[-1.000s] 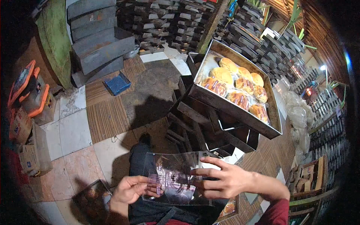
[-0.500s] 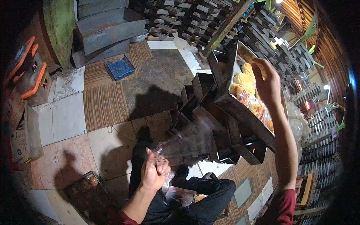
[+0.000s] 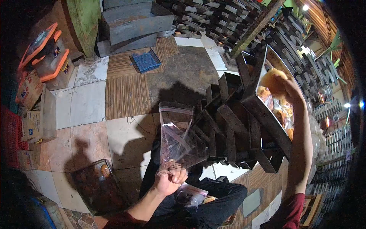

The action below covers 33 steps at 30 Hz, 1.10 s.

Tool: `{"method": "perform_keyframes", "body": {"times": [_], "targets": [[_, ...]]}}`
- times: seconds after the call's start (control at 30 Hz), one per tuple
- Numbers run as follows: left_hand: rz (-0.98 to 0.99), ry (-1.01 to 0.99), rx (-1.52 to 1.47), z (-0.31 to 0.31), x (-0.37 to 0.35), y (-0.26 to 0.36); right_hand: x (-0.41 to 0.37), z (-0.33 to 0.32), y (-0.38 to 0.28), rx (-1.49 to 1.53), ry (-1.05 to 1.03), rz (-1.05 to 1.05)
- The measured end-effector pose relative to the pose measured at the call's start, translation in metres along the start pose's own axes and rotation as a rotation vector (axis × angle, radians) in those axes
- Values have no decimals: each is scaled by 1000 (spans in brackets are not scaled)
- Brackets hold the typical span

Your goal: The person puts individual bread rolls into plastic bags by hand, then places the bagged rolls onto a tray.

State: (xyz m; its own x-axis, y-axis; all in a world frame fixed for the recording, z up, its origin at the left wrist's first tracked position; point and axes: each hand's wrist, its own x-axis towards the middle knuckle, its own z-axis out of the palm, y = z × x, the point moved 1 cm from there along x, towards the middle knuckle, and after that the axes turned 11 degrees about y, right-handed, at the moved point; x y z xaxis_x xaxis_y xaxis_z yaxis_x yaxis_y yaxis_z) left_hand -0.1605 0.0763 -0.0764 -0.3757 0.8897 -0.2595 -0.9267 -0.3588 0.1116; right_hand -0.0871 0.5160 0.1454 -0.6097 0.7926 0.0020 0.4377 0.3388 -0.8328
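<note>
My left hand (image 3: pixel 170 181) is closed around the bottom of a clear plastic bag (image 3: pixel 176 139), which stands up from the fist with its wide mouth at the top. At the upper right, my right hand (image 3: pixel 291 91) reaches into a long dark metal box (image 3: pixel 263 114). Its fingers are curled over a round yellow-brown bun (image 3: pixel 273 79); the fingertips are partly hidden. Wrapped buns (image 3: pixel 282 113) in printed plastic fill the lower part of this box. Another clear bag (image 3: pixel 191 194) lies on my lap.
Beneath the box are stacked dark metal moulds (image 3: pixel 228 118). A dark tray with round items (image 3: pixel 95 185) lies at lower left. A blue basket (image 3: pixel 146 61), grey metal bins (image 3: pixel 137 26) and orange-lidded tubs (image 3: pixel 57 68) stand farther off. More moulds are piled behind, right of a post (image 3: pixel 257 27).
The bag in my left hand, blurred before, now stands spread and upright. My right hand has lowered into the box onto a bun. The whole view has shifted, showing more on the left.
</note>
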Motion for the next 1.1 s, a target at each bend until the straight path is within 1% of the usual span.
{"method": "perform_keyframes", "body": {"times": [0.03,0.07,0.1,0.13,0.17,0.2,0.27,0.3,0.33,0.37,0.4,0.43,0.47,0.53,0.6,0.63,0.67,0.73,0.77,0.83,0.87,0.93,0.97,1.0,1.03,1.07,1.1], "targets": [[65,-21,77,-1,-2,0,-10,-7,-4,161,104,-55],[66,-29,88,-3,-4,-2,-20,-16,-11,324,211,-117],[148,86,162,-7,-7,-6,-50,-8,-34,641,196,-141],[232,198,235,-9,-10,-7,-87,2,-58,709,174,-77],[207,159,303,-1,-20,-2,-121,8,-69,695,187,-71],[195,147,312,-8,-21,-1,-154,15,-71,679,206,-62],[217,-36,364,-22,-16,-8,-217,52,-65,751,187,-59],[295,19,434,-16,-20,-12,-243,66,-54,700,212,51],[278,8,445,-8,-23,-14,-263,79,-30,604,202,-18],[317,-56,771,5,-22,-15,-280,93,-11,525,98,-55],[358,-118,1098,18,-22,-12,-301,107,1,518,-17,82],[401,-286,1454,40,-22,-2,-314,114,2,467,-108,74],[573,-436,1698,45,-21,4,-330,128,20,585,-111,131],[364,-541,2008,65,-27,30,-353,131,41,535,-101,330],[431,-497,1837,79,-30,49,-364,119,57,881,60,330],[282,-355,1713,76,-30,58,-364,110,67,997,103,265],[367,-420,1753,82,-33,64,-363,105,69,1123,80,194],[423,-518,1744,90,-37,60,-363,100,81,1100,132,313],[424,-522,1752,94,-38,55,-365,100,81,1108,133,309],[647,-446,1909,98,-40,49,-367,105,79,1151,17,213],[652,-444,1910,97,-41,49,-367,104,77,1151,13,210],[673,-377,1958,92,-44,53,-374,100,67,1170,69,169],[669,-380,1959,92,-44,50,-371,102,40,1373,28,204],[645,-463,2005,93,-46,43,-375,107,39,1376,34,209],[623,-552,2050,97,-46,36,-377,111,40,1066,30,211],[623,-557,2052,104,-46,28,-378,116,38,754,24,208],[802,-490,2094,113,-47,20,-376,127,30,718,58,184]]}}
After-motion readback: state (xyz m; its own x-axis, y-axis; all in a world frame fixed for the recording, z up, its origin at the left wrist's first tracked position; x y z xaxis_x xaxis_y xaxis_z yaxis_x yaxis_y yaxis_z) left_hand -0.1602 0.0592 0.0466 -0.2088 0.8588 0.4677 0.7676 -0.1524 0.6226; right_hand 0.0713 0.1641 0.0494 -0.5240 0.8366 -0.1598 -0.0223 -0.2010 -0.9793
